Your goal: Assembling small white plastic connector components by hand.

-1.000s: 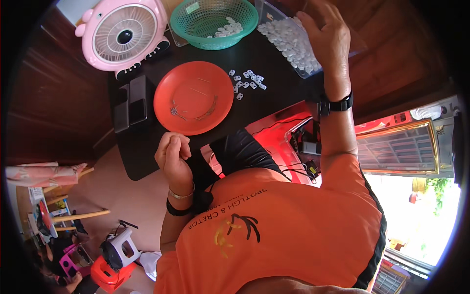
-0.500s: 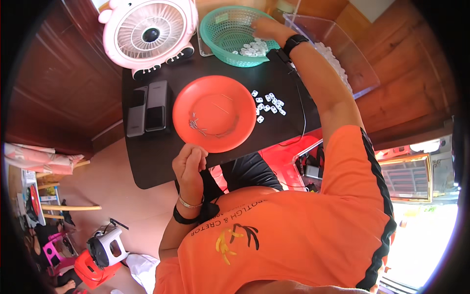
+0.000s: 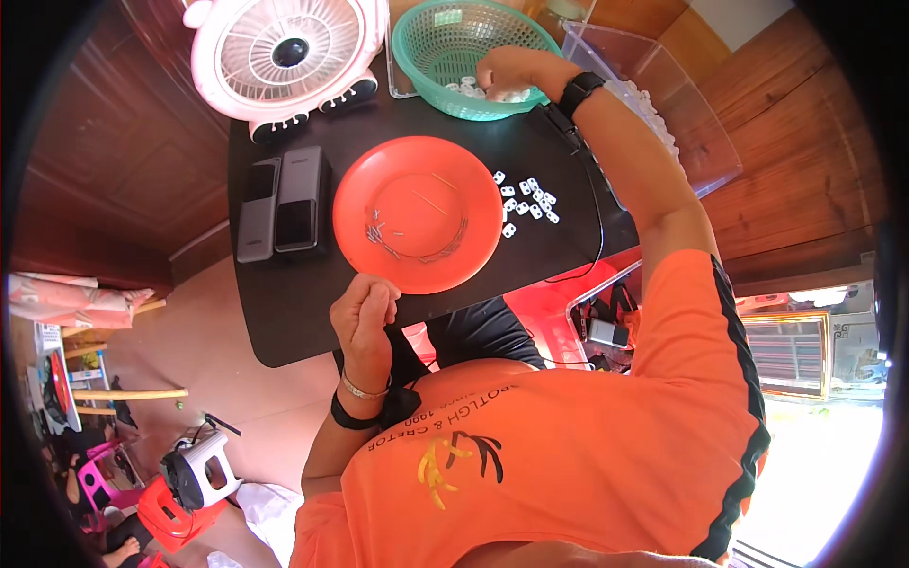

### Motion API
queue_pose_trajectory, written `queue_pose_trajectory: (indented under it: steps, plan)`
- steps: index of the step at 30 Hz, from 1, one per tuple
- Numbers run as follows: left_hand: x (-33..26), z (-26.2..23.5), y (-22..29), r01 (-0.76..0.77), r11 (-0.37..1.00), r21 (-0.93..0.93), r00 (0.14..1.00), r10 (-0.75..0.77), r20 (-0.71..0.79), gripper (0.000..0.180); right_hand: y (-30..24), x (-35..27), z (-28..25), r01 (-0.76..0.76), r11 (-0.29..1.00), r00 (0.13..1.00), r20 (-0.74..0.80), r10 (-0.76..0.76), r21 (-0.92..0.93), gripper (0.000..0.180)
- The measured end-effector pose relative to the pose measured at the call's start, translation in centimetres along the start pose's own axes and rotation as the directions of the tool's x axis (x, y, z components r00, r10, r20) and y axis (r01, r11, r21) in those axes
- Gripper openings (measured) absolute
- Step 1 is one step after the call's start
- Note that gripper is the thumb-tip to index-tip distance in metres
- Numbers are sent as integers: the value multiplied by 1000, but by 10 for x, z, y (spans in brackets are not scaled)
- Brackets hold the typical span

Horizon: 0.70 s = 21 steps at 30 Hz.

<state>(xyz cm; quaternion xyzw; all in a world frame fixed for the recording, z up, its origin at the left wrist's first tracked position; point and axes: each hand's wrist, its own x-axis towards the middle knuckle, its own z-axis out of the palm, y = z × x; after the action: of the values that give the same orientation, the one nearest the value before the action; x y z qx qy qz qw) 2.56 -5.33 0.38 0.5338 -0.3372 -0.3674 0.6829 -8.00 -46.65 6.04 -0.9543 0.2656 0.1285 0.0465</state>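
Observation:
My right hand (image 3: 511, 71) is down in a green mesh basket (image 3: 417, 76), against a pile of small white plastic pieces (image 3: 467, 88). Its fingers bend downward, and their tips are hidden. My left hand (image 3: 365, 310) is closed at the near rim of an orange-red plate (image 3: 365, 180), its thumb pressed to the fingers; whatever it holds is hidden. Small metal pins (image 3: 381, 239) lie in the plate, along with a thin stick (image 3: 434, 201). Right of the plate, several white two-holed pieces (image 3: 530, 201) are scattered on the black table (image 3: 284, 327).
A pink fan (image 3: 289, 57) stands at the far left, with two grey box-shaped devices (image 3: 300, 199) in front of it. A clear bin (image 3: 696, 133) of white pieces is beyond my right forearm. A black cable (image 3: 598, 218) trails over the table's right side.
My right hand has come down from the basket's far right side onto the white pieces inside. The left hand keeps its closed pose by the plate. The view has shifted slightly.

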Motion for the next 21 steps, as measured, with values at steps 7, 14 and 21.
queue_pose_trajectory:
  steps: [7,14,21]
  plan:
    - [-3,-3,-10,-41,999,-25,999,42,15,20,-8,-15,-4,-44,988,998,51,37,148,19]
    - [-2,-4,-11,-88,996,15,996,87,37,20,-22,-41,-5,102,990,979,-189,-81,102,19]
    - [-1,-3,-13,-99,995,22,995,98,33,22,-78,-122,-17,-15,985,825,-554,111,174,21]
